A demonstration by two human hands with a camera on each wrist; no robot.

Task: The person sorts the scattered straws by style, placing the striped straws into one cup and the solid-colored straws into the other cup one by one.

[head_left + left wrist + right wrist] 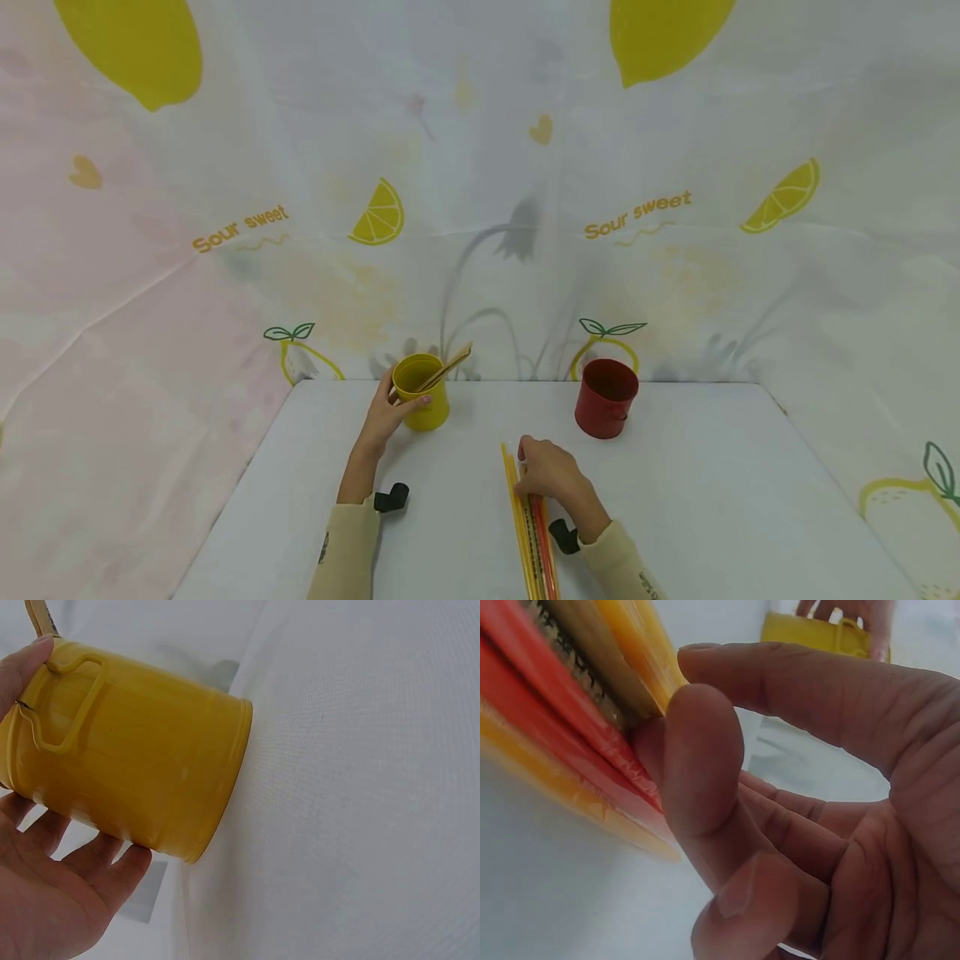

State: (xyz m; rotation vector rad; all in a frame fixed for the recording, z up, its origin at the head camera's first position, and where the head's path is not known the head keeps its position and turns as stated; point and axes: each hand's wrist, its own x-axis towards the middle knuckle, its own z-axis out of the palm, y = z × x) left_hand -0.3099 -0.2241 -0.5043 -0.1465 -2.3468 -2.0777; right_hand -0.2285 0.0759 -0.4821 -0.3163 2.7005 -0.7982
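Note:
My left hand [380,421] grips a small yellow metal bucket [429,417] at the table's back left. The thumb lies near its rim and side handle [88,712], with the other fingers on the opposite side. Thin wooden sticks [450,367] lean out of it to the right. In front of me lies a row of long sticks [534,550], yellow, dark-patterned and red, some in clear plastic. My right hand [553,473] is at their far end, fingers curled. In the right wrist view its fingertips [703,742] meet the bundle; whether they pinch a stick is hidden.
A red bucket [602,417] stands at the back right of the white table [697,475]. Behind the table hangs a lemon-print cloth [480,167]. Black wrist mounts [392,497] sit at both cuffs.

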